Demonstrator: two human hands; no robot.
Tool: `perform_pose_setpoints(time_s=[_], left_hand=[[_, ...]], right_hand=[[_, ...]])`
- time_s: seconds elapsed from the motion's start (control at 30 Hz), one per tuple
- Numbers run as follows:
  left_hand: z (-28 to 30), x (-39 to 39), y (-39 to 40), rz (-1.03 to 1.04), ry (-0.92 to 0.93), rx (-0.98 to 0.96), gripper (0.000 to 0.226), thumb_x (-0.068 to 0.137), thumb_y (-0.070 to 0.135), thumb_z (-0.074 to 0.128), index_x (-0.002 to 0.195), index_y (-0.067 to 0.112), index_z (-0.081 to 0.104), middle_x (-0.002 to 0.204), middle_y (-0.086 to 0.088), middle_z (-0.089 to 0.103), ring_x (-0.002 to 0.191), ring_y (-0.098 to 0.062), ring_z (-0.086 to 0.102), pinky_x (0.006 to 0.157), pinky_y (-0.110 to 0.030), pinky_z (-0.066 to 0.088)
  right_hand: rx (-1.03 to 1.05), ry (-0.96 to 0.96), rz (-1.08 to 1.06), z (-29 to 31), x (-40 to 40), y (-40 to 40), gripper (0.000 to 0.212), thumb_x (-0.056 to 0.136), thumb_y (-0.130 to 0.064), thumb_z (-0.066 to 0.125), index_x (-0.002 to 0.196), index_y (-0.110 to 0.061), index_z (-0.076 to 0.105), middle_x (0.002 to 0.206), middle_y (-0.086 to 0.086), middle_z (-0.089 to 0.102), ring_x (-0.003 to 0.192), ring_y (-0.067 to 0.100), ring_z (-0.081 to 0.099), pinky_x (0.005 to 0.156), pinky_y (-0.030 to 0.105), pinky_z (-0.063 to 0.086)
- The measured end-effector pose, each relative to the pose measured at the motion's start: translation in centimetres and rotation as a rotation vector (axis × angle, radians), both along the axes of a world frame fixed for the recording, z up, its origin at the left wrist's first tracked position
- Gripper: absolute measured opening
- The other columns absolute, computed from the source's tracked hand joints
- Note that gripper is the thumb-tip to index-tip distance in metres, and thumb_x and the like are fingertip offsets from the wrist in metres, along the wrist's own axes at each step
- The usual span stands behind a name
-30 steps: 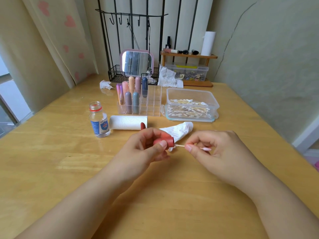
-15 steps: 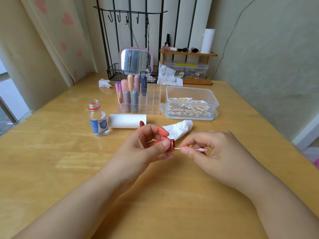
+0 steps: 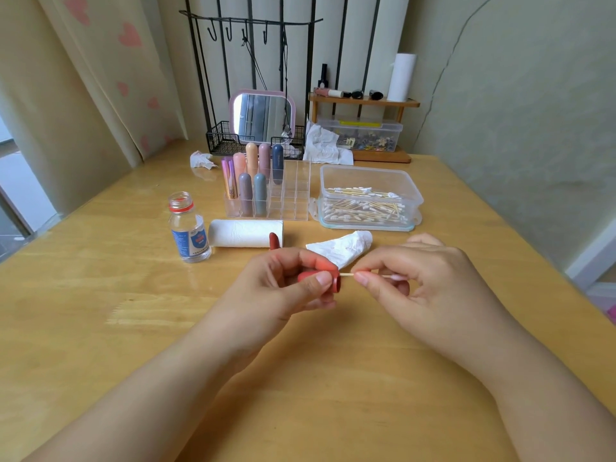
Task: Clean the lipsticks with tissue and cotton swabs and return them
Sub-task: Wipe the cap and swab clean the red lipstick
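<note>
The left hand (image 3: 283,285) holds a red lipstick tube (image 3: 335,283) with its fingers and thumb curled around it, and the open end of the tube faces to the right. The right hand (image 3: 430,288) pinches a cotton swab (image 3: 373,275) between thumb and fingers. One end of the swab goes into the open end of the tube; its other tip looks slightly pink. Both hands are above the wooden worktop (image 3: 100,328).

Taking the clear organizer (image 3: 293,195) as landmark: the hands are in front of it, nearer to the person. Several capped lipsticks (image 3: 251,161) stand in its left compartments. Just to its right stands a clear box of cotton swabs (image 3: 366,198). A tissue roll (image 3: 245,232) lies in front of it, with a red cap (image 3: 274,240) upright beside the roll. A small open bottle (image 3: 188,228) stands to its front left. A crumpled tissue (image 3: 343,248) lies to its front right, just behind the hands.
</note>
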State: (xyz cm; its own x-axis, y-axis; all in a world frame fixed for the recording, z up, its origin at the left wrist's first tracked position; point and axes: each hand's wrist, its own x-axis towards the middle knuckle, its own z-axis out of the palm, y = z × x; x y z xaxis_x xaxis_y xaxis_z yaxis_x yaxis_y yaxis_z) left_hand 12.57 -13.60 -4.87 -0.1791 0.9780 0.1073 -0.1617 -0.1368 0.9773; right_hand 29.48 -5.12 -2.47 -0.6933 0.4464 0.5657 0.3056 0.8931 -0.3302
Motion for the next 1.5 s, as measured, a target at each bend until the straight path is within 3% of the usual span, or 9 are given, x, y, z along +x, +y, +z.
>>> perform_pose_setpoints(time_s=[0.2, 0.33, 0.47, 0.6, 0.83, 0.97, 1.27, 1.37, 1.5], left_hand=[[-0.1, -0.5, 0.2, 0.038, -0.007, -0.007, 0.013, 0.075, 0.011, 0.069, 0.084, 0.002, 0.067, 0.074, -0.006, 0.067, 0.066, -0.012, 0.063, 0.070, -0.025, 0.055], [0.0, -0.3, 0.1, 0.029, 0.034, -0.005, 0.012, 0.073, 0.013, 0.064, 0.082, 0.006, 0.069, 0.075, -0.008, 0.067, 0.066, -0.014, 0.063, 0.073, -0.027, 0.057], [-0.1, -0.4, 0.1, 0.044, 0.026, -0.005, 0.013, 0.071, 0.013, 0.063, 0.081, 0.007, 0.069, 0.071, -0.007, 0.067, 0.064, -0.013, 0.063, 0.071, -0.025, 0.056], [0.0, -0.1, 0.0, 0.012, 0.055, -0.004, 0.015, 0.073, 0.013, 0.062, 0.083, 0.004, 0.067, 0.072, -0.005, 0.067, 0.066, -0.012, 0.062, 0.070, -0.024, 0.055], [0.5, 0.1, -0.1, 0.034, 0.061, -0.028, 0.013, 0.074, 0.012, 0.063, 0.083, 0.002, 0.066, 0.066, -0.004, 0.065, 0.062, -0.014, 0.062, 0.065, -0.021, 0.052], [0.6, 0.1, -0.1, 0.050, 0.063, -0.018, 0.019, 0.069, 0.015, 0.061, 0.082, 0.002, 0.066, 0.066, -0.005, 0.065, 0.062, -0.015, 0.061, 0.065, -0.021, 0.052], [0.8, 0.0, -0.3, 0.067, 0.145, -0.050, 0.010, 0.077, 0.007, 0.062, 0.085, 0.001, 0.065, 0.066, -0.002, 0.067, 0.064, -0.013, 0.063, 0.068, -0.022, 0.055], [1.2, -0.5, -0.2, 0.179, 0.190, -0.082, 0.009, 0.079, -0.002, 0.066, 0.083, 0.005, 0.064, 0.068, -0.006, 0.068, 0.062, -0.014, 0.063, 0.071, -0.028, 0.056], [1.4, -1.7, -0.2, 0.336, 0.393, -0.194, 0.017, 0.073, 0.004, 0.078, 0.079, 0.010, 0.063, 0.062, 0.002, 0.066, 0.060, -0.014, 0.063, 0.077, -0.039, 0.055]], right_hand=[[-0.188, -0.083, 0.043, 0.0, 0.2, -0.3, 0.007, 0.078, -0.034, 0.060, 0.072, -0.031, 0.063, 0.058, -0.006, 0.052, 0.072, 0.010, 0.048, 0.062, 0.008, 0.035], [-0.101, -0.027, -0.042, -0.2, 0.1, 0.1, 0.016, 0.078, -0.041, 0.053, 0.070, -0.031, 0.062, 0.050, -0.008, 0.045, 0.067, 0.007, 0.045, 0.061, 0.008, 0.034], [-0.217, -0.063, 0.057, 0.2, 0.2, -0.5, 0.009, 0.076, -0.028, 0.062, 0.067, -0.027, 0.063, 0.056, -0.004, 0.052, 0.067, 0.012, 0.048, 0.059, 0.006, 0.034], [-0.107, -0.005, -0.040, 0.0, 0.2, 0.0, 0.017, 0.078, -0.040, 0.056, 0.069, -0.029, 0.065, 0.051, -0.005, 0.051, 0.068, 0.012, 0.047, 0.061, 0.008, 0.034], [-0.229, -0.030, 0.024, 0.3, 0.2, -0.4, 0.009, 0.076, -0.029, 0.062, 0.068, -0.031, 0.064, 0.059, -0.009, 0.054, 0.070, 0.007, 0.049, 0.060, 0.007, 0.035], [-0.143, -0.048, -0.056, 0.0, 0.0, -0.4, 0.010, 0.076, -0.029, 0.060, 0.066, -0.027, 0.063, 0.051, -0.002, 0.048, 0.068, 0.014, 0.046, 0.060, 0.007, 0.034], [-0.380, -0.009, -0.005, 0.2, -0.1, -0.4, 0.015, 0.085, -0.013, 0.065, 0.071, -0.017, 0.064, 0.051, 0.011, 0.049, 0.051, 0.021, 0.044, 0.054, 0.010, 0.039], [-0.502, -0.051, -0.029, 0.4, 0.0, -0.1, 0.016, 0.089, -0.014, 0.059, 0.075, -0.020, 0.060, 0.056, 0.016, 0.055, 0.049, 0.010, 0.051, 0.058, 0.008, 0.041], [-0.503, -0.155, -0.113, -0.6, -0.2, 0.6, 0.016, 0.092, -0.015, 0.054, 0.078, -0.022, 0.055, 0.064, 0.001, 0.063, 0.055, 0.000, 0.050, 0.055, 0.014, 0.039]])
